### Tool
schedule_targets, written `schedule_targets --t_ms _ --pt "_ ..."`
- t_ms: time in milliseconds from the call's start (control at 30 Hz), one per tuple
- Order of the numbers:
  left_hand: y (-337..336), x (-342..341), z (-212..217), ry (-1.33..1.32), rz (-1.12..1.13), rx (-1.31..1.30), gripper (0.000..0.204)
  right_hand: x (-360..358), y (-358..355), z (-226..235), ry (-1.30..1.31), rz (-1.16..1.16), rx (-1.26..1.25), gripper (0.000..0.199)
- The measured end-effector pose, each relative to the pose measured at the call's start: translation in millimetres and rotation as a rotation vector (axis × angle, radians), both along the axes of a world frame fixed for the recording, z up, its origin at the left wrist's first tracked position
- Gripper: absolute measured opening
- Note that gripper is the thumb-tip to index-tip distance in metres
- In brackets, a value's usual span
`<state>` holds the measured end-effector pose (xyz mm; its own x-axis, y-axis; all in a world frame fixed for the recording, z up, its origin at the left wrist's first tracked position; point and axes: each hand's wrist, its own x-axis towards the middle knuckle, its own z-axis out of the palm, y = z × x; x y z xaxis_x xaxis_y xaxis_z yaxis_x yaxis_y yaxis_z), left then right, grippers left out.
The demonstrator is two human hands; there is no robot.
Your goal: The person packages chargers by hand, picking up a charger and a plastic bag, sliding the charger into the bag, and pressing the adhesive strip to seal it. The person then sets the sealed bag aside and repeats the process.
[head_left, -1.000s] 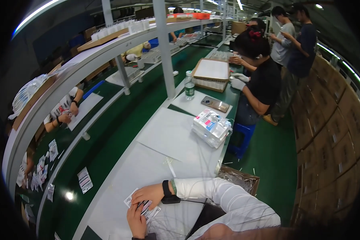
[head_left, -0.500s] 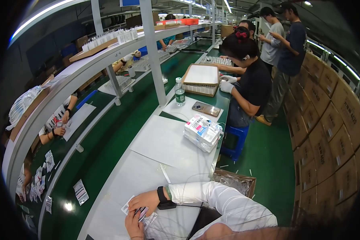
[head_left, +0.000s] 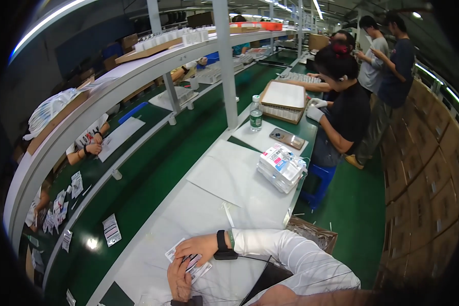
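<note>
1. Resting near the front edge of the white worktop [head_left: 209, 204], a small flat printed packet [head_left: 191, 262] lies under both hands.
2. The right hand [head_left: 198, 247] lies flat across the packet's top, fingers spread and pressing down, not closed around it; a black wristband [head_left: 222, 245] sits at its wrist.
3. The left hand [head_left: 178, 278] grips the packet's near edge, fingers curled on it.
4. A stack of flat packets [head_left: 281, 167] stands at the worktop's right edge, well apart from the hands.
5. A water bottle [head_left: 256, 113] stands farther along the worktop, beside a post [head_left: 225, 64].
6. A cardboard box [head_left: 311, 233] sits below the right edge.
</note>
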<state>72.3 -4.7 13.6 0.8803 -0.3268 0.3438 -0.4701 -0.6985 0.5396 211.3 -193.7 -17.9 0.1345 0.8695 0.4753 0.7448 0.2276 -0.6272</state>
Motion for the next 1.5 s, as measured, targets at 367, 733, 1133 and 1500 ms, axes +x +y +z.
schedule_targets --t_ms 367,733,1133,1500 --pt "7 -4 -11 0.01 0.054 0.006 0.046 -3 3 2 -0.012 -0.014 -0.016 0.077" --pt "3 -5 -5 0.046 0.084 0.047 0.046 -4 1 5 -0.015 -0.037 -0.044 0.074" --pt "3 -5 -5 0.011 0.083 0.052 0.048 -4 1 3 -0.04 -0.039 -0.047 0.075" --pt "2 -7 -5 0.033 0.092 0.052 0.049 -5 0 3 -0.041 -0.035 -0.037 0.075"
